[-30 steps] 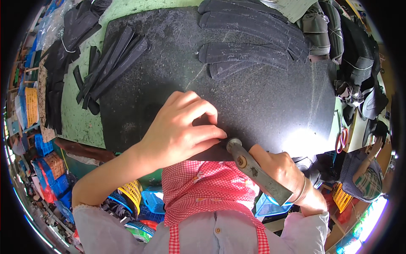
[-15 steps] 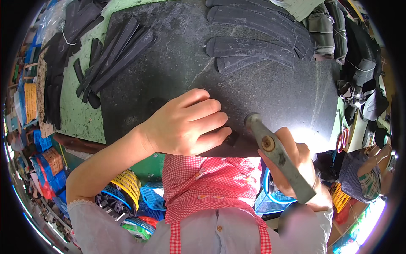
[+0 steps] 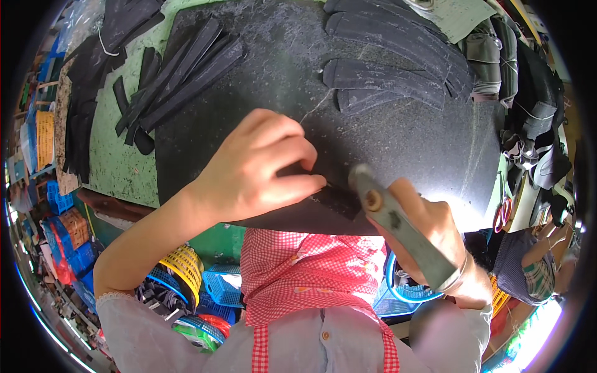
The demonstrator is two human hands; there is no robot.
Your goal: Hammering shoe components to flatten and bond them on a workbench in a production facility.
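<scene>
My right hand (image 3: pixel 438 227) is wrapped round a hammer (image 3: pixel 407 233), whose grey metal head lies along the upper side of the hand. The hammer's round face hangs over the near part of a dark work board (image 3: pixel 423 143). Opposite it, my left hand (image 3: pixel 258 165) is closed over the near edge of the board, thumb and fingers pinching a dark strip (image 3: pixel 339 204). That strip lies flat toward the hammer; its black colour blends with the board, and its held end is hidden under my fingers.
Curved dark pieces (image 3: pixel 385 81) lie stacked at the board's far right. Narrow black strips (image 3: pixel 186 74) are heaped at the far left. Tied dark bundles (image 3: pixel 485 62) and red-handled scissors (image 3: pixel 502 214) lie to the right. Baskets (image 3: pixel 183 273) stand below; another person (image 3: pixel 528 267) is at the right.
My left hand has shifted left and slightly away, uncovering more of the dark strip. The hammer has moved slightly left. The board and its pieces appear shifted a little right in view.
</scene>
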